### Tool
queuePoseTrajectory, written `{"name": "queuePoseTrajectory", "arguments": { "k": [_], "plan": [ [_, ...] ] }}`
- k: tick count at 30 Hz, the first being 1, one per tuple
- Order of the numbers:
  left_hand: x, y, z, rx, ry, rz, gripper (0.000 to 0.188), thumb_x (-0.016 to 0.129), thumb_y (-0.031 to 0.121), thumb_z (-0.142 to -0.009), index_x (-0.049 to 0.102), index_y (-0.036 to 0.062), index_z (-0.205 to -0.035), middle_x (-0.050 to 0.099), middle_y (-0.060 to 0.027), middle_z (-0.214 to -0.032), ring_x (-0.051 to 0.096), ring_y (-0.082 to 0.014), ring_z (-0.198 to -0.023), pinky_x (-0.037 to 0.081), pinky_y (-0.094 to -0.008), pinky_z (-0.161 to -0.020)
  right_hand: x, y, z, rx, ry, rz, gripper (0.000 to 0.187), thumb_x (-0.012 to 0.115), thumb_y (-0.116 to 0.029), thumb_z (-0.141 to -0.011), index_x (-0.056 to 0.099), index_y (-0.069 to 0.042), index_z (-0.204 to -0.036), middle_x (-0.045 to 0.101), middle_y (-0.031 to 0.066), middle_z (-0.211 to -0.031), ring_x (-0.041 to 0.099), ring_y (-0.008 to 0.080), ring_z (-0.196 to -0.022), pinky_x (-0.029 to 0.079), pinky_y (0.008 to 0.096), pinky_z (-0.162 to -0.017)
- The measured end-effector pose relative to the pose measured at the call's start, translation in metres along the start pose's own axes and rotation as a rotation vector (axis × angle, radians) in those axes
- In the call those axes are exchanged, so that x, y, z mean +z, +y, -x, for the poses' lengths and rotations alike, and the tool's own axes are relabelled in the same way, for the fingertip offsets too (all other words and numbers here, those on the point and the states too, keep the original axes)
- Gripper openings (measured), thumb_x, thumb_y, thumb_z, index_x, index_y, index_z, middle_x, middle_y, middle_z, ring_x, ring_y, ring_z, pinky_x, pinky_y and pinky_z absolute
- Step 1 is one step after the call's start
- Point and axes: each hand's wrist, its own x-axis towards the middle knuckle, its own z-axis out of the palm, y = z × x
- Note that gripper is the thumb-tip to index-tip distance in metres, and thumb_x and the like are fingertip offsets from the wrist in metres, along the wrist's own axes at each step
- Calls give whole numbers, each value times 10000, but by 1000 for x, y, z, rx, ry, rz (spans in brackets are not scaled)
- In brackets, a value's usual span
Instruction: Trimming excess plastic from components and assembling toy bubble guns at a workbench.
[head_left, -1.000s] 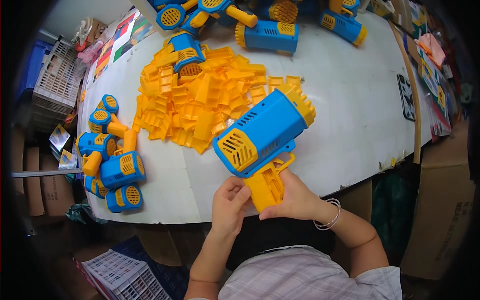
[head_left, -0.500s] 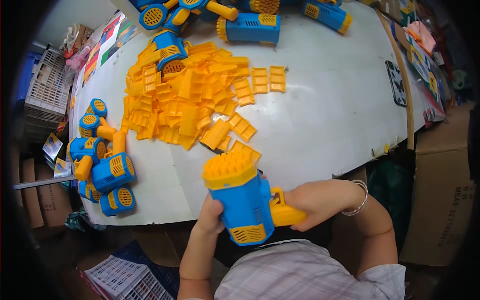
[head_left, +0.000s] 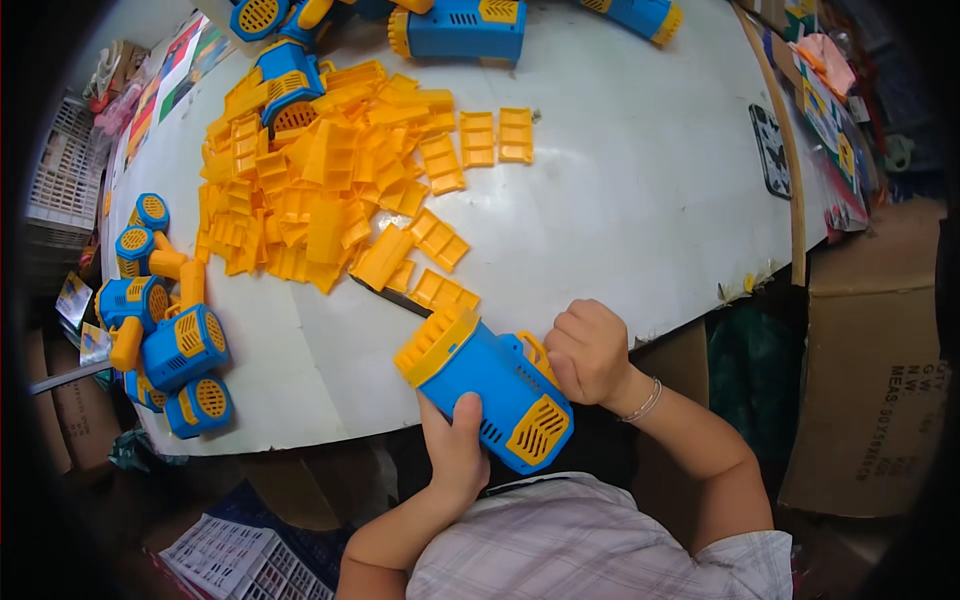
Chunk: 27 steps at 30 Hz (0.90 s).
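Observation:
A blue and yellow toy bubble gun (head_left: 497, 390) is held in front of my body at the table's near edge. Its knobbly yellow front end tilts to the upper left, and a slotted yellow panel shows near its rear. My left hand (head_left: 455, 440) grips the barrel from below, thumb along the side. My right hand (head_left: 588, 352) is curled into a fist against the yellow handle (head_left: 538, 355), most of which it hides. Just beyond the gun lies a heap of yellow plastic covers (head_left: 325, 190), with several lying apart on its right side.
More bubble guns (head_left: 185, 345) cluster at the table's left edge, and others (head_left: 460, 30) lie along the far side. A phone (head_left: 770, 150) rests by the wooden strip at right. A cardboard box (head_left: 870, 370) stands right of the white table (head_left: 640, 210); plastic crates (head_left: 70, 170) are at far left.
The bubble gun has turned, its front end now leaning left and its rear swinging right. My right hand has risen and curled tighter by the handle. The whole view has shifted slightly.

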Motion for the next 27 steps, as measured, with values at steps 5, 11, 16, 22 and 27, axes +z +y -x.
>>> {"name": "queuePoseTrajectory", "arguments": {
  "k": [5, 11, 16, 22, 27],
  "plan": [
    [9, -4, 6, 49, 45, 8, 653, 595, 235, -810, 214, 32, -1300, 403, -106, -1175, 432, -184, -1053, 356, -330, -927, -2, 5, -1, 29, 1, -76, 177, 530, -107, -721, 462, -53, -567, 397, 76, -559, 399, 234, -512, 329, 323, -469],
    [12, -5, 6, 109, 21, -33, 647, 564, 154, -801, 187, 23, -1310, 390, -115, -1186, 408, -188, -1072, 326, -336, -950, -1, 8, -3, 0, 43, -90, 174, 513, -82, -725, 457, -47, -564, 390, 82, -549, 384, 240, -499, 320, 330, -462],
    [17, -4, 8, 161, 36, -112, 651, 554, 110, -794, 180, 16, -1319, 385, -115, -1192, 400, -190, -1080, 310, -334, -959, 2, 9, 0, -13, 93, -71, 182, 503, -82, -733, 450, -37, -566, 389, 85, -551, 382, 244, -500, 319, 333, -463],
    [-11, -9, -1, 180, -69, -82, 698, 612, 304, -802, 220, 19, -1305, 412, -120, -1202, 444, -209, -1078, 361, -348, -939, 4, 11, 2, 93, 4, -290, 250, 441, -152, -823, 480, -35, -606, 438, 107, -568, 411, 251, -513, 348, 332, -489],
    [-25, 46, -21, -136, -273, -30, 716, 555, 472, -812, 292, 8, -1290, 488, -143, -1174, 516, -240, -1053, 410, -379, -924, -21, -8, -1, 633, -496, -936, 306, 448, -231, -906, 597, -14, -750, 582, 62, -683, 541, 157, -569, 434, 273, -530]
  ]
}}
